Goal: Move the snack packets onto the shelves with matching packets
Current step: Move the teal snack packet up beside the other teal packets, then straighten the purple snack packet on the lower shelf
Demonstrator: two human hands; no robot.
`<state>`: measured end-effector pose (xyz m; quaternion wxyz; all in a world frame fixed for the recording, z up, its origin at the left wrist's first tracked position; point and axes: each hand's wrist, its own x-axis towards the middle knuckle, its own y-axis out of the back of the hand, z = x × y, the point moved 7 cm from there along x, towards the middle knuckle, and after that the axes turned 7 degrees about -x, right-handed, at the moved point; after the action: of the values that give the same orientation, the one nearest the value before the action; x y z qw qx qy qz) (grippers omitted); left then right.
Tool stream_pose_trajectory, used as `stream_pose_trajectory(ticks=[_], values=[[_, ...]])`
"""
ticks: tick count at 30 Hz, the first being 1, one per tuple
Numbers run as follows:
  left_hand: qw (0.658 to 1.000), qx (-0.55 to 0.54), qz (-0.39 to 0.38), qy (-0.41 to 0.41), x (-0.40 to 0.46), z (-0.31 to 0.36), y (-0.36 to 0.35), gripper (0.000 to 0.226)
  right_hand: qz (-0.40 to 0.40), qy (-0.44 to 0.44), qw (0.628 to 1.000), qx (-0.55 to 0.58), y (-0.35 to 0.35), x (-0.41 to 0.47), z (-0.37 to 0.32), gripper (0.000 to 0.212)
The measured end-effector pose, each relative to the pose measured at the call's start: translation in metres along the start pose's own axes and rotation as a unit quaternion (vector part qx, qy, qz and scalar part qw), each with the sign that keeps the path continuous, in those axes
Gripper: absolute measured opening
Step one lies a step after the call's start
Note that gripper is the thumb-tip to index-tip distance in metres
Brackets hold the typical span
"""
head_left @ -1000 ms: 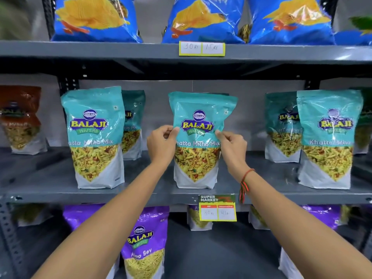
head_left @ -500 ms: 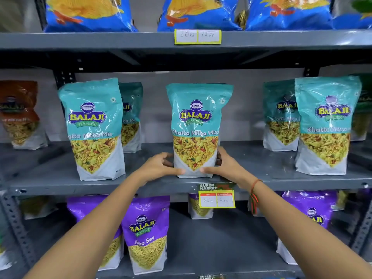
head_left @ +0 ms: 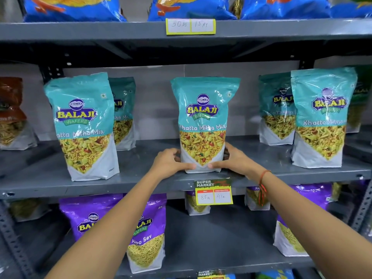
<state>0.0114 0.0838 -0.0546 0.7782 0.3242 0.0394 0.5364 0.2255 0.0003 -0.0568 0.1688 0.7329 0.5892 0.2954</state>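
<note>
While both hands (head_left: 203,164) grip it, the teal packet (head_left: 203,117) stands upright — namkeen mix inside.

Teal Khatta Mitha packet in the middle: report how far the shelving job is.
Done: the centre teal packet stands upright on the middle shelf among matching teal packets. In hand: left hand and right hand grip its base. Left: letting go; no other loose packets are visible.

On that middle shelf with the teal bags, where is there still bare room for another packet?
Bare middle shelf shows between the left teal packet and the held packet, and again between it and the right pair. Far right looks crowded.
</note>
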Motion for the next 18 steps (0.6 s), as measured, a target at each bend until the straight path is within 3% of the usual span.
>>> stream_pose_trajectory(ticks=[9,12,16,18], values=[[1.0,0.008,-0.004,-0.004,0.001,0.007,-0.012,0.074,0.0,-0.016,1.0,0.007,0.01,-0.004,0.008,0.075],[1.0,0.021,0.01,-0.013,-0.006,0.01,-0.01,0.074,0.018,-0.021,1.0,0.008,0.008,-0.009,0.007,0.092],[0.997,0.024,0.07,-0.01,-0.025,0.016,0.007,0.096,0.15,-0.008,0.989,0.012,0.016,-0.027,-0.007,0.127],[0.994,-0.005,0.103,-0.025,-0.041,0.021,0.018,0.096,0.234,0.011,0.972,0.02,0.022,-0.043,-0.022,0.118]])
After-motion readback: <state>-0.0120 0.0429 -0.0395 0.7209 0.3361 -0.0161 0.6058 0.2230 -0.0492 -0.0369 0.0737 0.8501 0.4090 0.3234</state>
